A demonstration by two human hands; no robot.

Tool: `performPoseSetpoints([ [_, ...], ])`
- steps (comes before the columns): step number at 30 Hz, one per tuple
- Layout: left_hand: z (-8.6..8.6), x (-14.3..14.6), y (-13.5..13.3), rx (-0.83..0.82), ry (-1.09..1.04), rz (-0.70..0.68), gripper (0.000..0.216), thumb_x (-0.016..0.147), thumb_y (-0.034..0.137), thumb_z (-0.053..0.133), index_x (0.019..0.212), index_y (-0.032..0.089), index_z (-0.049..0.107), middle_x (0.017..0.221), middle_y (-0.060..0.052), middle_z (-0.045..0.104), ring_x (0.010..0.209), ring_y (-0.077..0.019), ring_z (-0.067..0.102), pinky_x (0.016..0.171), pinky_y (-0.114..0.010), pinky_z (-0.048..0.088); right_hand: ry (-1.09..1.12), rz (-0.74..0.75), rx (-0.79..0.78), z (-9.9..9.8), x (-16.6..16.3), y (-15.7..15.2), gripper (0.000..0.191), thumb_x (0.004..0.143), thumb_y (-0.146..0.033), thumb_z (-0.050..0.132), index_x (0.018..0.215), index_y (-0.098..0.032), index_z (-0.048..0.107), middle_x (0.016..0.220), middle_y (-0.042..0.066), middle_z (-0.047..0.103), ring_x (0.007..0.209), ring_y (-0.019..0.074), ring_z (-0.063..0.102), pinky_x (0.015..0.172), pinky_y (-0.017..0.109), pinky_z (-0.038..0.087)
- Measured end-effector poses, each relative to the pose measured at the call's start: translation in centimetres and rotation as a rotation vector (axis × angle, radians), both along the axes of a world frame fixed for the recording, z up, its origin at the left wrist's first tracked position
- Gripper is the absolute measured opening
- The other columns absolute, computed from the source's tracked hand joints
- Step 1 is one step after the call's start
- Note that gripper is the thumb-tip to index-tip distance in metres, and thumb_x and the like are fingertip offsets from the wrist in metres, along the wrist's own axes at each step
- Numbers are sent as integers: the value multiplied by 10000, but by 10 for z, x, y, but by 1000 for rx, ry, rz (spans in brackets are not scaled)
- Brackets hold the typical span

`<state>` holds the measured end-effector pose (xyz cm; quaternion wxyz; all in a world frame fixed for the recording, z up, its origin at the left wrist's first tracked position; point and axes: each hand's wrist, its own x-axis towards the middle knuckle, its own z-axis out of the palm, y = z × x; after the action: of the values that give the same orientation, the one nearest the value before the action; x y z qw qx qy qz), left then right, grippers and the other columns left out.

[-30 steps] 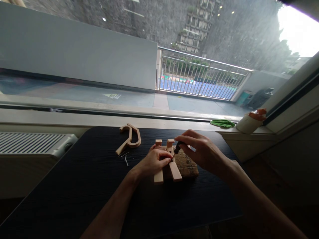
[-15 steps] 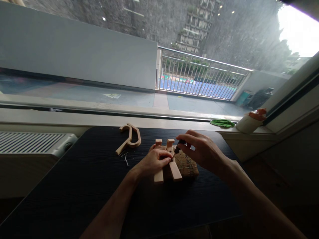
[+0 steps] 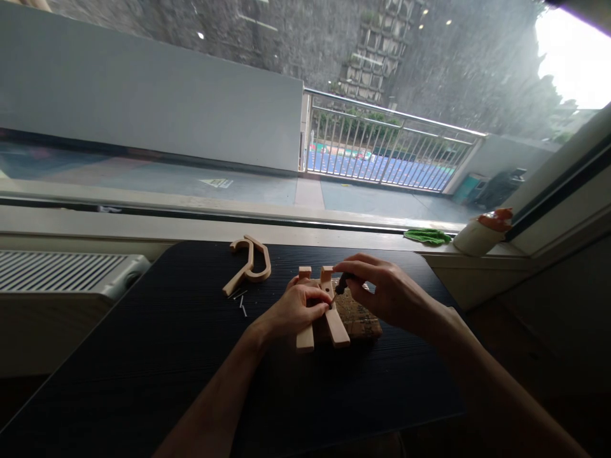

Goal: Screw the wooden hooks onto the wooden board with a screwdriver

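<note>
Fingers [image 3: 356,266] of the right hand [image 3: 391,289] are bent around the dark handle of a screwdriver [image 3: 342,282], pinching it between thumb and fingertips, with its thin shaft slanting down and to the left. Its lower end meets a pale wooden strip [image 3: 338,329], right beside the left hand [image 3: 300,306], whose thumb and forefinger come close together at that spot; whether they pinch the shaft, a screw or the wood's edge is impossible to tell. That strip has a notched far end and a dark hole; a second strip [image 3: 305,339] runs alongside, partly under the left hand. Just to the right lies a rough brown block [image 3: 363,318]. All this sits on a black counter [image 3: 143,362]. Farther left on it rest curved wooden pieces [image 3: 264,256], with thin metal screws [image 3: 244,310] near them. Beyond, the windowsill [image 3: 305,233] carries a green cloth [image 3: 427,236] and an orange-topped white bottle [image 3: 480,238].
</note>
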<state>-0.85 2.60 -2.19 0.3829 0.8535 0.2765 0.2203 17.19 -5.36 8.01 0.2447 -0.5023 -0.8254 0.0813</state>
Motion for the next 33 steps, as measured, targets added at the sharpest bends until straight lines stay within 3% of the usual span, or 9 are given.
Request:
performPoseSetpoints([
  [3,1,0,0,-12,12,-1,185,793,275,521,871,288,688,947,46,658,1009,-174,533,1011,-340,243,19,-2,-23,-2,-1,0,351,860,-139,439,1192,-234,504,1056,15,607,867,116,575,739,227,436],
  [22,0,1,0,-2,-2,-1,185,785,277,522,853,262,694,930,24,659,971,-172,543,987,-323,301,-67,-65,16,2,-2,0,314,899,-207,419,1197,-205,515,1003,33,622,834,131,580,714,228,426],
  [33,2,1,-2,-38,-17,-5,218,787,306,506,871,254,700,923,4,671,969,-193,550,1026,-370,281,-100,-124,46,2,-3,2,220,884,-308,477,1048,-195,569,870,26,625,721,118,561,654,230,418],
])
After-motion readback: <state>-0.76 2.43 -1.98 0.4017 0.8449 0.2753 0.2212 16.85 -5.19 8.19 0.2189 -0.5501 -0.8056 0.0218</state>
